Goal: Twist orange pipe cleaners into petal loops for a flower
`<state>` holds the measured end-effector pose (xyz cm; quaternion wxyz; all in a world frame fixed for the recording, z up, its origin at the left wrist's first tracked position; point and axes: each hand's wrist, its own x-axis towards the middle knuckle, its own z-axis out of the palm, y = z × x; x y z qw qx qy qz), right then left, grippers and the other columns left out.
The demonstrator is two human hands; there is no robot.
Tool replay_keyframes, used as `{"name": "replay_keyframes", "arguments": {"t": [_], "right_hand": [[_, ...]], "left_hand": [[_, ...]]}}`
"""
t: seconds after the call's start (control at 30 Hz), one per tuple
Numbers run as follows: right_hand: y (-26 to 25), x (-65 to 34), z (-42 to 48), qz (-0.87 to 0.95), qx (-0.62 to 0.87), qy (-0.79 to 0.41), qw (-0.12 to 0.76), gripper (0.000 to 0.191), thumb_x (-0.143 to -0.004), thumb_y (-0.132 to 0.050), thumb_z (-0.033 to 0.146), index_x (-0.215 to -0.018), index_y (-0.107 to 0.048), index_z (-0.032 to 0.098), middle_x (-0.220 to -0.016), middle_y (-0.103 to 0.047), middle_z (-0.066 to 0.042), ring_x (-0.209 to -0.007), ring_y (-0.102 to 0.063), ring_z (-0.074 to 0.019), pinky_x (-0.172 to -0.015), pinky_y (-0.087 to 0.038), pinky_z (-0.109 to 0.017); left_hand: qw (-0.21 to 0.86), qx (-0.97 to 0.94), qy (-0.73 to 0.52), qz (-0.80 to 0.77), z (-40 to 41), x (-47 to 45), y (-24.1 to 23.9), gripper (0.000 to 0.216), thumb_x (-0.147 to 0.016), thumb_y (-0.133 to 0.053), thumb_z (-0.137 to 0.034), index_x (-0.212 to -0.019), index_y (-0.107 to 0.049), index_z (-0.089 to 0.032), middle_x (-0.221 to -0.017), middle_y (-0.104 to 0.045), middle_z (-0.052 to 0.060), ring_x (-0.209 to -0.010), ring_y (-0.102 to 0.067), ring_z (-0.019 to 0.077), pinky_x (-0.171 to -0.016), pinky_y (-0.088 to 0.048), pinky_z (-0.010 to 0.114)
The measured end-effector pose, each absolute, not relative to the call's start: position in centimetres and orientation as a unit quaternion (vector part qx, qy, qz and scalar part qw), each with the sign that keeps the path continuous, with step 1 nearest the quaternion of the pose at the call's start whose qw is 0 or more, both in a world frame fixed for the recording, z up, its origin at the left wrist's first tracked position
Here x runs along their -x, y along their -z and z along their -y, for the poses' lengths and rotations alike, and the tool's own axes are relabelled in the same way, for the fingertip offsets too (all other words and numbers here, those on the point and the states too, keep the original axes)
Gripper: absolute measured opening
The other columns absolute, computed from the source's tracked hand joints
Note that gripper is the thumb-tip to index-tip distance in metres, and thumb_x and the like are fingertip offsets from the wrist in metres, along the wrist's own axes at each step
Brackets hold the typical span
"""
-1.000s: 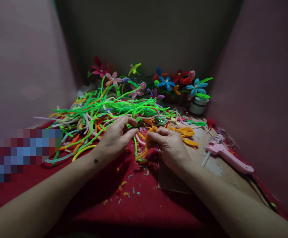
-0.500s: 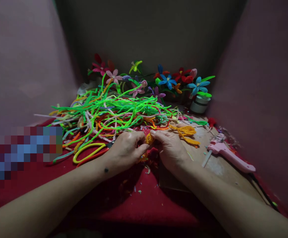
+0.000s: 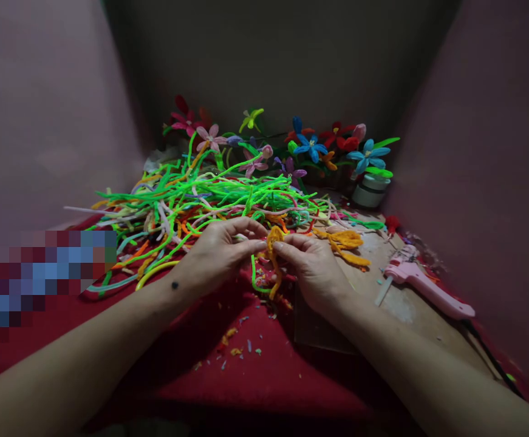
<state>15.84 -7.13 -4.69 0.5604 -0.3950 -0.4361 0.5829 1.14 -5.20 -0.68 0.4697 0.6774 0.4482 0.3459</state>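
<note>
Orange pipe cleaner (image 3: 274, 244), at the centre of the frame, is being held up just above the red cloth (image 3: 268, 370). Its upper part is curling into a small loop between the two hands, and its lower end is hanging down toward the cloth. The left hand (image 3: 221, 252) is pinching the loop from the left with thumb and fingers closed on it. The right hand (image 3: 312, 264) is pinching it from the right in the same way, so the fingertips of both hands are nearly meeting.

A tangled pile of pipe cleaners (image 3: 209, 194), mostly bright green, is lying just behind the hands and spreading toward the left of the frame. A row of finished pipe-cleaner flowers (image 3: 310, 145) is standing along the back edge, in the upper centre. A white jar (image 3: 370, 192) is sitting below the flowers at the right end of the row. Several orange pieces (image 3: 345, 243) are lying just right of the right hand, on a brown board (image 3: 396, 309). A pink glue gun (image 3: 423, 286) is resting on that board at the right of the frame. Small cut scraps (image 3: 233, 349) are lying scattered on the cloth, below the hands.
</note>
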Motion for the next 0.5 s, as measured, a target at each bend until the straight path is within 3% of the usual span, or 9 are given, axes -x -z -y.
{"name": "replay_keyframes", "arguments": {"t": [0.23,0.37,0.5], "right_hand": [[4.5,-15.6,7.6,0.504,0.426,-0.558,0.503,0.019,-0.071,-0.063,0.032,-0.066,-0.062,0.014,-0.053,-0.053,0.003,-0.046,-0.045,-0.0071,-0.045,-0.036,-0.021],[4.5,-15.6,7.5,0.508,0.447,-0.558,0.480,0.020,-0.070,-0.063,0.032,-0.060,-0.060,0.015,-0.050,-0.053,0.003,-0.044,-0.044,-0.0074,-0.043,-0.032,-0.021],[4.7,-15.4,7.6,0.505,0.443,-0.559,0.486,0.025,-0.070,-0.064,0.036,-0.059,-0.059,0.015,-0.048,-0.051,0.003,-0.041,-0.039,-0.0063,-0.040,-0.028,-0.021]], "left_hand": [[0.550,-0.612,-0.336,-0.458,4.9,-1.1,0.7,0.016,-0.068,-0.068,-0.027,-0.073,-0.060,-0.014,-0.044,-0.047,-0.006,-0.035,-0.038,0.0047,-0.035,-0.025,0.016],[0.509,-0.649,-0.350,-0.444,5.1,-1.2,1.1,0.016,-0.073,-0.063,-0.029,-0.069,-0.057,-0.014,-0.044,-0.047,-0.006,-0.037,-0.037,0.0048,-0.036,-0.025,0.016],[0.396,-0.688,-0.417,-0.444,5.5,-1.4,1.7,0.013,-0.075,-0.058,-0.027,-0.069,-0.056,-0.015,-0.051,-0.050,-0.004,-0.044,-0.041,0.0066,-0.041,-0.031,0.017]]}}
